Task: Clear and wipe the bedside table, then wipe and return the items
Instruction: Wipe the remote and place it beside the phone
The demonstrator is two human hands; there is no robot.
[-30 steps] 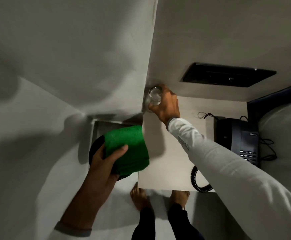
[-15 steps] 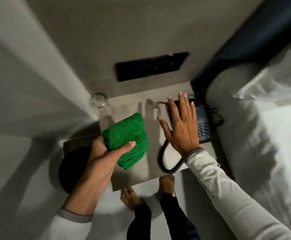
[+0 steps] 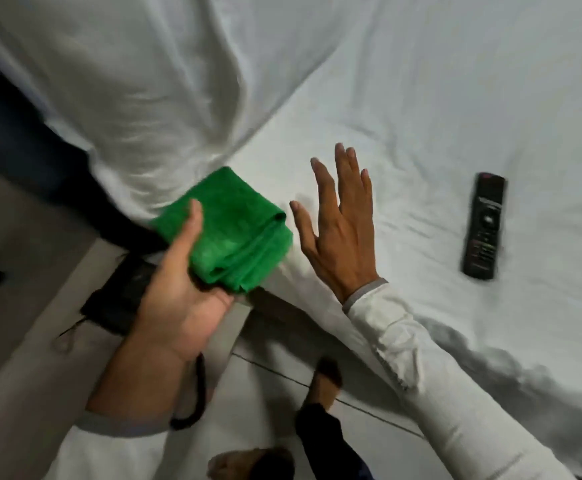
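My left hand (image 3: pixel 175 306) grips a folded green cloth (image 3: pixel 234 233), held over the gap between the bedside table (image 3: pixel 16 341) and the bed. Open and empty, my right hand (image 3: pixel 341 230) hovers over the white sheet with its fingers spread. A black remote control (image 3: pixel 483 226) lies on the bed to the right of that hand, well apart from it. A black telephone (image 3: pixel 120 296) sits on the table, partly hidden under my left hand. Its coiled cord (image 3: pixel 196 393) hangs down over the table's front edge.
The white bed sheet (image 3: pixel 421 98) fills the upper and right part of the view, with a pillow (image 3: pixel 144 81) at upper left. A dark headboard (image 3: pixel 12 133) runs along the left. My bare feet (image 3: pixel 324 379) stand on the tiled floor below.
The view has swung right from the bedside table to the bed. My right hand left the glass, passed over the telephone and now reaches across the sheet. The cloth stays in my left hand.
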